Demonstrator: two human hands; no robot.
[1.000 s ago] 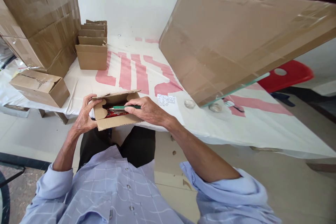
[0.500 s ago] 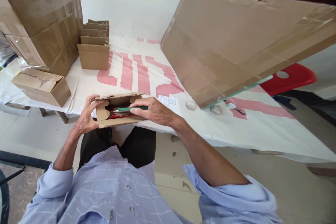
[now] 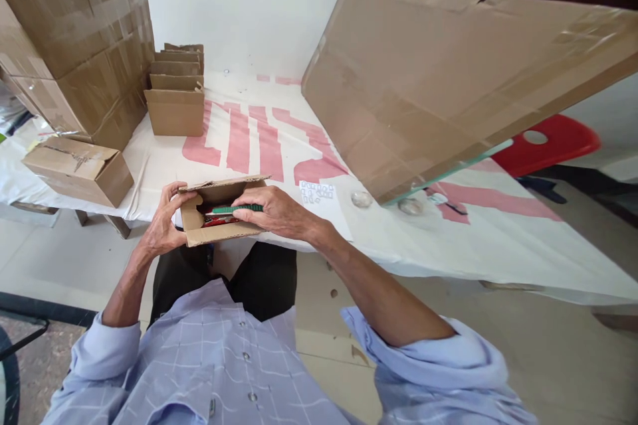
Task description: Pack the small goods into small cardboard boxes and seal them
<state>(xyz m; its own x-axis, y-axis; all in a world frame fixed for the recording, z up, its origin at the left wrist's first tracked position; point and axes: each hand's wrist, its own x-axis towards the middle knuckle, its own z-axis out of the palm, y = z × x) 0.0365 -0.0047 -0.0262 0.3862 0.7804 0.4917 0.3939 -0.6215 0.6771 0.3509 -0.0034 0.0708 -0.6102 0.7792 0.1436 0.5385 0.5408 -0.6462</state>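
Note:
My left hand [image 3: 168, 220] grips the left end of a small open cardboard box [image 3: 224, 234], thumb and fingers on its outer walls. The box is at the table's front edge, its opening facing up toward me. Over the opening, my right hand [image 3: 274, 210] is closed on a slim tool with a ribbed green handle [image 3: 226, 210]. The tool lies almost level and points left into the box; its working end is too small to make out. Below it inside the box shows something red [image 3: 214, 220], mostly hidden.
A tall stack of taped cartons [image 3: 100, 33] and a closed box [image 3: 80, 169] stand left. Several open boxes [image 3: 175, 113] are lined up behind. A large cardboard-covered panel [image 3: 448, 80] leans at right. Tape rolls [image 3: 361, 199] and a printed sheet [image 3: 323, 206] lie on the table.
My right hand has moved left and the green-handled tool has gone further into the box. My left hand still holds the box end.

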